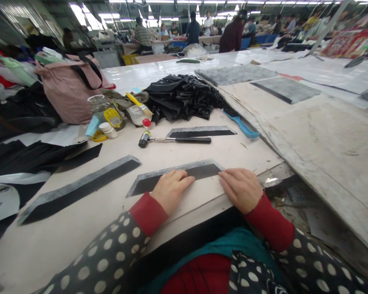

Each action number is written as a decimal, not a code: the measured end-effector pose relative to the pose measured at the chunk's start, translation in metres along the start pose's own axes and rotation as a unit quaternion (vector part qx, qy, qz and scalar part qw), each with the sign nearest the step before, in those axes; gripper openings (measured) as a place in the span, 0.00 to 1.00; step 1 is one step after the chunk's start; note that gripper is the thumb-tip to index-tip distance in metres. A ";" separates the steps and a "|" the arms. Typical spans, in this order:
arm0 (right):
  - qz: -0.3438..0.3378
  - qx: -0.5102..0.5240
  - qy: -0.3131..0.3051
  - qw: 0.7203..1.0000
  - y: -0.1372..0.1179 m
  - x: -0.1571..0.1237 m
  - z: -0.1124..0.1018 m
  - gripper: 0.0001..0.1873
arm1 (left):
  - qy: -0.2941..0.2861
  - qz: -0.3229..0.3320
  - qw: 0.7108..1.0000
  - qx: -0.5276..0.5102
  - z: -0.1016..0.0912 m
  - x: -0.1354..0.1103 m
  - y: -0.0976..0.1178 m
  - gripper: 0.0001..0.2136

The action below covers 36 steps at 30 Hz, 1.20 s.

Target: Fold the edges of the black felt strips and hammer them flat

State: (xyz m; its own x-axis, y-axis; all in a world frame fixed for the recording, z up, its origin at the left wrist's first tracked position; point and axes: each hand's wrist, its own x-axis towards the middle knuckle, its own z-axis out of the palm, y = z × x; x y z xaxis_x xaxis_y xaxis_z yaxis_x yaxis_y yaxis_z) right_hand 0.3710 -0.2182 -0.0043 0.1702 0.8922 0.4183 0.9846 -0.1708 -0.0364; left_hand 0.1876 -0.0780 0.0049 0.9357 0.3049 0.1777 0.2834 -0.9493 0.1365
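A black strip with a grey border lies on the pale table just in front of me. My left hand rests on its near edge, fingers together and pressed down flat. My right hand lies flat at the strip's right end, fingers stretched toward the left. Neither hand holds anything. A longer grey-edged strip lies to the left. A third strip sits farther back, beside a small hammer.
A heap of black pieces sits at mid table, with a blue comb-like tool, a yellow brush, jars and bottles and a pink bag. Grey sheets lie at right. People work at far tables.
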 end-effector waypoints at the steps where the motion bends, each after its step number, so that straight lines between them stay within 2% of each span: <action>1: 0.001 -0.001 0.000 1.000 0.002 0.001 -0.002 0.15 | 0.001 -0.007 1.000 -0.004 0.000 0.000 0.000 0.14; 4: -0.014 0.024 0.009 1.000 -0.005 0.009 -0.004 0.15 | 0.005 -0.035 0.999 -0.026 0.000 -0.001 0.002 0.14; 8: -0.100 0.092 0.016 0.991 -0.033 0.023 0.005 0.19 | 0.036 -0.065 0.995 -0.069 0.005 -0.002 0.002 0.14; 10: -0.134 0.109 -0.001 0.985 -0.046 0.028 0.014 0.22 | 0.041 -0.067 0.994 -0.082 0.008 -0.004 0.002 0.13; 13: -0.147 0.116 -0.039 0.982 -0.056 0.029 0.026 0.26 | 0.023 -0.057 0.994 -0.085 0.010 -0.007 0.001 0.14; 19: -0.150 0.070 -0.050 0.985 -0.041 0.021 0.034 0.28 | -0.035 -0.057 0.997 -0.042 0.002 -0.021 0.004 0.19; 25: -0.156 0.046 -0.061 0.985 -0.027 0.015 0.033 0.30 | -0.059 -0.116 0.991 -0.009 -0.007 -0.045 -0.001 0.24; 30: -0.161 0.039 -0.067 0.984 -0.026 0.015 0.034 0.31 | -0.061 -0.169 0.984 0.010 -0.012 -0.065 -0.004 0.25; 36: -0.161 0.023 -0.066 0.985 -0.027 0.017 0.032 0.31 | -0.083 -0.201 0.975 0.054 -0.021 -0.093 -0.014 0.26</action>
State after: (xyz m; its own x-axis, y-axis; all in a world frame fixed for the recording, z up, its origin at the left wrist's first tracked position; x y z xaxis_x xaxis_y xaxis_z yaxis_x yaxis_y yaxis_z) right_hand 0.3483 -0.1853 -0.0250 -0.1497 0.9443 0.2932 0.9887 0.1456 0.0359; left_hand 0.0920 -0.0914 0.0072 0.7629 0.6458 -0.0304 0.6464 -0.7608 0.0583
